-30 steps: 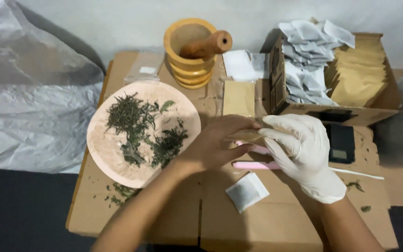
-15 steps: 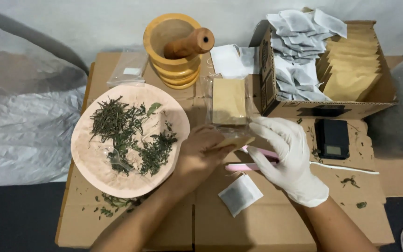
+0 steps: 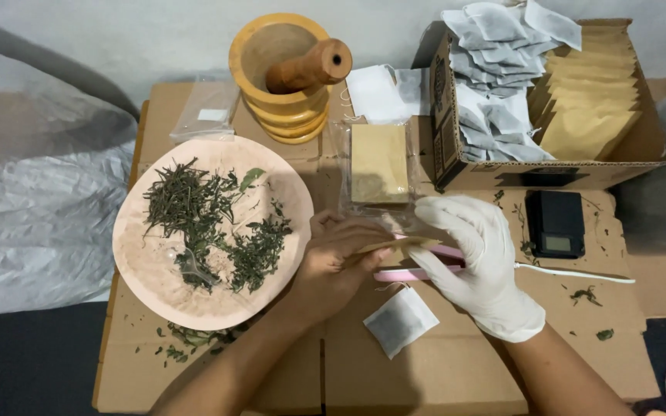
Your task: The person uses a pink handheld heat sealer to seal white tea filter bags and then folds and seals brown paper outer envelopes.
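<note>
As seen from the head camera, pinched between both hands: a tan paper envelope (image 3: pixel 395 246), held just above the middle of the cardboard worktop (image 3: pixel 441 377), somewhat nearer its front edge than its far one. Left hand (image 3: pixel 341 266) bare, fingertips pressed together on the envelope's left end; right hand (image 3: pixel 479 258) in a white glove, fingers curled over and closed on the other end, nothing spread on either side.

Probably very light and thin, pliant rather than stiff, quick to crease or tear if squeezed across the middle. Best taken by an edge or corner, flat between thumb and fingertip, with gentle pressure only. Possibly a little slick against the glove.

Flat, narrow and matt tan in look, the same colour as the stack standing in the cardboard box (image 3: pixel 456 166). Mostly hidden by fingers, so cannot tell whether open or sealed, filled or empty.

Just under the hands, lying on the cardboard: a pink tool (image 3: pixel 410 274), with a thin white cord (image 3: pixel 580 274) running toward the right edge. Nearer the front edge, between the forearms, a white tea bag (image 3: pixel 400 321).

Toward the left edge, a pink plate (image 3: pixel 148 277) of dried green herbs (image 3: pixel 194 212). Along the far edge, a wooden mortar (image 3: pixel 275 100) with a pestle (image 3: pixel 310 68) leaning in it and a clear bag (image 3: pixel 379 166) of tan envelopes. At the far-right corner, the open box of white filter bags (image 3: pixel 495 54). Just in front of that box, a small black pocket scale (image 3: pixel 555 223).
</note>
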